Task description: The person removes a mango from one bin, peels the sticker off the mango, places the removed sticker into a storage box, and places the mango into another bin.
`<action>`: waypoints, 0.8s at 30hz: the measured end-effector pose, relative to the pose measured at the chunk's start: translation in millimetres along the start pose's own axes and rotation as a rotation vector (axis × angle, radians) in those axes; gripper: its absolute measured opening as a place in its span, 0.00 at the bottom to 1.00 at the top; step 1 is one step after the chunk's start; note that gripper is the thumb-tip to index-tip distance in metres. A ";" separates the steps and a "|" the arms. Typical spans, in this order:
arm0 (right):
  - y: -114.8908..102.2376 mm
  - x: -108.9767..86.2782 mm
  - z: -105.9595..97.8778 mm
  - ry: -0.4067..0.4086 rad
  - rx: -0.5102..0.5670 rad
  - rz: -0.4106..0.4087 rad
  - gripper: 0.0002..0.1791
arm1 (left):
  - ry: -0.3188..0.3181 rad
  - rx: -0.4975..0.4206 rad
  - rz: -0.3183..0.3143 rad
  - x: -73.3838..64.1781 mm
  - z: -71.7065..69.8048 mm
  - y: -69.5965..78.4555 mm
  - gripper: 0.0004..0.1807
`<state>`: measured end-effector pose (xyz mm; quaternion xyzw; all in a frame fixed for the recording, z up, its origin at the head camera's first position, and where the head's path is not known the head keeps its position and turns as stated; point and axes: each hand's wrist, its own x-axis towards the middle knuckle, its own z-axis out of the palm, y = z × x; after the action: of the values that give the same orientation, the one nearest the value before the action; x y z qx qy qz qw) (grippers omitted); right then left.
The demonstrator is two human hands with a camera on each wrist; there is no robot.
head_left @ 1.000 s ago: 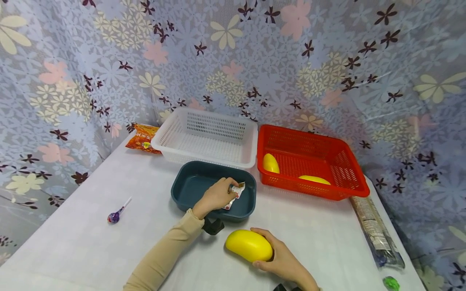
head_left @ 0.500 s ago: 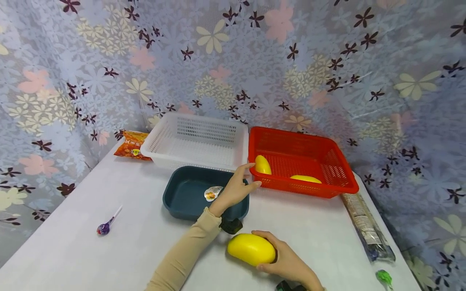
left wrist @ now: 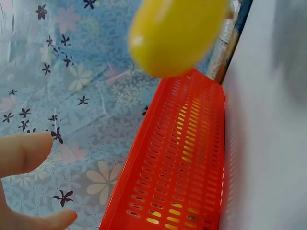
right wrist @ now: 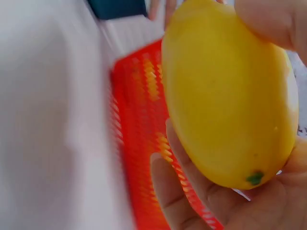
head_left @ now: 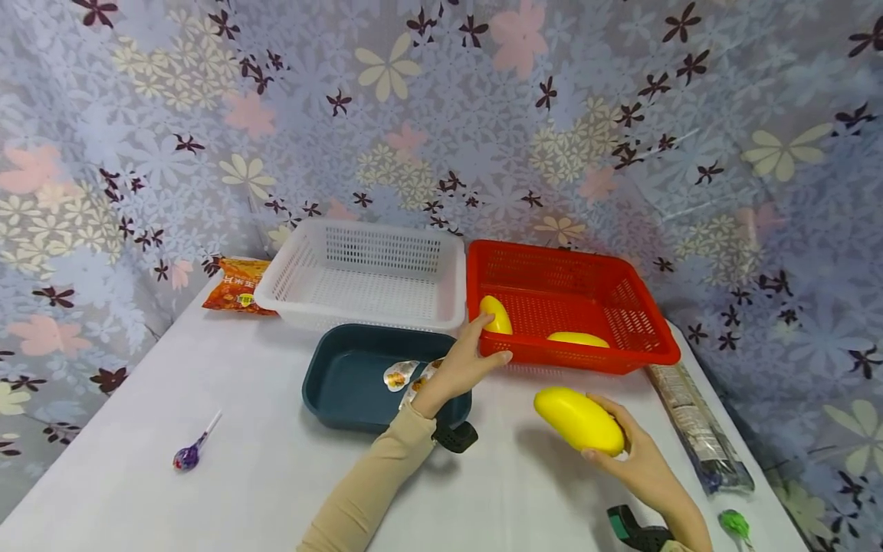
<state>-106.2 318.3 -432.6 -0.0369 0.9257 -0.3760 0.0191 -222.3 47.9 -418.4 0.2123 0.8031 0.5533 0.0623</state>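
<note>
My right hand [head_left: 645,464] grips a smooth yellow mango [head_left: 579,420] with a green spot at one end, held above the white table in front of the red basket [head_left: 648,356]. In the right wrist view, the thumb and fingers wrap round this mango [right wrist: 225,100]. My left hand [head_left: 464,368] reaches over the right end of the dark teal basin [head_left: 345,425] to the red basket's near left corner. Its thumb and fingers [left wrist: 26,153] are spread apart with nothing between them. Inside the basket lie two yellow fruits, one upright at the left [head_left: 497,316] and one mostly hidden behind the front wall.
Small printed packets [head_left: 400,376] lie in the basin, partly behind my left hand. A white basket [head_left: 359,318] stands behind it, beside an orange snack bag [head_left: 237,287]. A purple lollipop [head_left: 188,458] lies at left; a long clear package [head_left: 700,429] and green lollipop [head_left: 734,523] at right.
My left hand has let go of a packet in the basin and moved right to the red basket's corner. My right hand has lifted the mango off the table and carried it right.
</note>
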 end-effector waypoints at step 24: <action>-30.9 132.1 -56.1 0.101 0.032 -0.024 0.44 | -0.029 0.045 -0.011 -2.9 1.8 -4.6 0.43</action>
<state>-239.7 324.3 -371.9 -0.0285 0.9187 -0.3926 -0.0313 -220.3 46.9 -423.6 0.2176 0.8155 0.5314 0.0722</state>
